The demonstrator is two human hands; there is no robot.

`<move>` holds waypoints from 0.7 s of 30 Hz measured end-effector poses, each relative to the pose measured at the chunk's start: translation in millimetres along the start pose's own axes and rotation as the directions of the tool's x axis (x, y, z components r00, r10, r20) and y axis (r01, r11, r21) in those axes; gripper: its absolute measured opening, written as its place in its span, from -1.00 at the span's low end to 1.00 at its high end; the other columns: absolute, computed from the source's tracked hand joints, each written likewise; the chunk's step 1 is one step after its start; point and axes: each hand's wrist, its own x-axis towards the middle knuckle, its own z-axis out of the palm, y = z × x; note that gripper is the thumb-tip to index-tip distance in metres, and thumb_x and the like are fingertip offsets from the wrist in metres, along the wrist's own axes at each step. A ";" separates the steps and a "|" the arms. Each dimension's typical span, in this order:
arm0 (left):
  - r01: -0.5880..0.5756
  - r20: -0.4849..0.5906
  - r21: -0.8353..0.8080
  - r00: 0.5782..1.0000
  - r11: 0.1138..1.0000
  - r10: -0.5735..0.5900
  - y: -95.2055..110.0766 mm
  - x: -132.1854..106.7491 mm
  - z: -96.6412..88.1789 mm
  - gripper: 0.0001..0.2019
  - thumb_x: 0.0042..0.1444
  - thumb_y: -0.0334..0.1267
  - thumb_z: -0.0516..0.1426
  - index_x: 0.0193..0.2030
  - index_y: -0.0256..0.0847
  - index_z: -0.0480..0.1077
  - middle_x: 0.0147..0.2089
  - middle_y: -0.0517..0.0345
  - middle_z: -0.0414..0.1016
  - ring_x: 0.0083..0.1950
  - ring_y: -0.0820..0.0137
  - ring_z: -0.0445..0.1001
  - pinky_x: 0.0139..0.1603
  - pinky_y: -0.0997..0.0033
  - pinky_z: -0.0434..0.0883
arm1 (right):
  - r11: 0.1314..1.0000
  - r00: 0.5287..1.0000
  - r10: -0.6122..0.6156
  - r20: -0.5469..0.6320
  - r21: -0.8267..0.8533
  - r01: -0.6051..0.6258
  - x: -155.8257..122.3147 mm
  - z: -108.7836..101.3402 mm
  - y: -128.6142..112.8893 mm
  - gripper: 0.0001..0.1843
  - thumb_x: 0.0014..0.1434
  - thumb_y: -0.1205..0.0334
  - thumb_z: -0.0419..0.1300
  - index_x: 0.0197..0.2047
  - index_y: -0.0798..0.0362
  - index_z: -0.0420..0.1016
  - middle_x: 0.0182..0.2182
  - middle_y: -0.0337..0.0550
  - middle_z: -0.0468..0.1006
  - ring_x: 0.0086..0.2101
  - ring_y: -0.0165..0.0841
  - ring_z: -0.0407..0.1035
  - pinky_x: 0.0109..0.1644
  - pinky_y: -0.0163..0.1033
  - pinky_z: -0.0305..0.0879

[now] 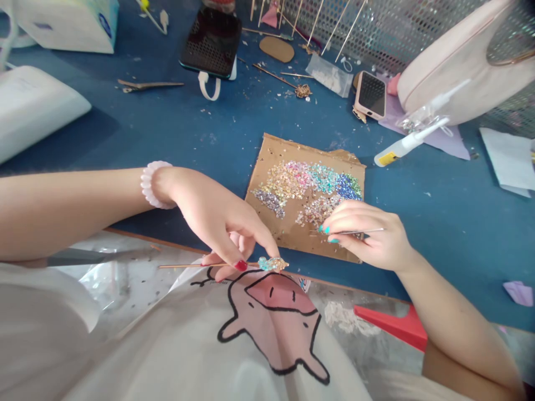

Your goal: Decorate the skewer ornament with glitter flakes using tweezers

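My left hand [228, 223] is closed around a thin metal hairpin [184, 266], held level just past the table's front edge. Teal and amber stones cover the ornament [272, 264] at its right end, beside my index fingertip. In my right hand [368, 234], a slim metal tool, perhaps tweezers [363, 230], is pinched between thumb and fingers. Its tip is low over a cardboard sheet [259, 161], close to a pile of pale stones [317, 210]. More small stones [301, 175] lie there sorted by colour: yellow, pink, turquoise, blue, green and lilac.
A glue bottle [393, 151] lies right of the cardboard. Behind are a light-framed phone [371, 94], a small plastic bag [330, 75], a dark phone [213, 42] and a hair clip [150, 85]. A white device [37, 111] stands at left, a pale rounded object [443, 61] at right.
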 end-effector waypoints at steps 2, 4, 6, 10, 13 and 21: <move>-0.010 0.000 0.003 1.000 1.000 0.010 0.3 -0.1 0.4 -0.36 0.06 -0.20 0.15 0.34 0.15 0.27 -0.35 0.38 0.65 -0.54 0.41 0.51 -0.49 0.51 0.43 | 1.000 1.000 0.001 0.010 -0.003 -0.001 0.2 0.0 -0.2 -0.94 0.28 0.38 0.25 -0.23 0.04 0.50 -0.39 -0.11 0.63 -0.34 -0.33 0.51 -0.18 -0.16 0.48; -0.038 -0.017 0.012 0.999 0.999 0.038 0.4 0.3 0.2 -0.37 0.06 -0.19 0.16 0.32 0.19 0.29 -0.37 0.39 0.64 -0.55 0.41 0.51 -0.51 0.51 0.43 | 1.000 1.000 0.001 0.012 -0.008 0.000 0.4 -0.2 -0.5 -0.94 0.29 0.37 0.25 -0.23 0.02 0.50 -0.39 -0.12 0.63 -0.34 -0.33 0.51 -0.18 -0.16 0.48; -0.056 -0.030 0.040 0.998 0.998 0.058 0.4 1.3 -0.9 -0.37 0.05 -0.18 0.16 0.32 0.22 0.28 -0.38 0.40 0.64 -0.54 0.40 0.51 -0.51 0.50 0.44 | 1.000 1.000 -0.001 0.002 -0.012 0.001 0.3 -0.4 -0.8 -0.94 0.28 0.36 0.25 -0.22 0.02 0.50 -0.39 -0.13 0.63 -0.34 -0.33 0.51 -0.19 -0.16 0.49; 0.005 0.074 0.081 0.997 0.997 -0.011 1.2 3.6 -4.3 -0.30 0.02 -0.17 0.17 0.36 0.25 0.20 -0.33 0.37 0.65 -0.49 0.35 0.54 -0.45 0.42 0.52 | 1.000 1.000 0.007 0.001 -0.023 -0.007 -0.7 -0.3 -1.4 -0.95 0.28 0.35 0.26 -0.22 0.02 0.50 -0.38 -0.12 0.64 -0.34 -0.33 0.52 -0.18 -0.15 0.49; 0.017 0.021 0.020 1.000 1.000 -0.018 1.9 2.5 -3.8 -0.32 0.00 -0.19 0.19 0.32 0.25 0.28 -0.36 0.35 0.65 -0.52 0.34 0.53 -0.48 0.41 0.50 | 1.000 1.000 0.014 -0.001 -0.028 -0.014 -1.3 -0.3 -1.9 -0.95 0.28 0.35 0.26 -0.22 0.01 0.50 -0.38 -0.13 0.63 -0.33 -0.33 0.52 -0.19 -0.17 0.48; 0.010 0.015 0.030 1.000 1.000 -0.010 4.8 0.3 -1.1 -0.35 0.07 -0.17 0.12 0.35 0.24 0.23 -0.34 0.37 0.65 -0.53 0.39 0.51 -0.47 0.47 0.44 | 0.999 1.000 0.014 0.003 -0.039 -0.014 -0.4 0.4 -1.2 -0.94 0.28 0.38 0.25 -0.23 0.04 0.50 -0.38 -0.11 0.63 -0.33 -0.34 0.51 -0.17 -0.17 0.47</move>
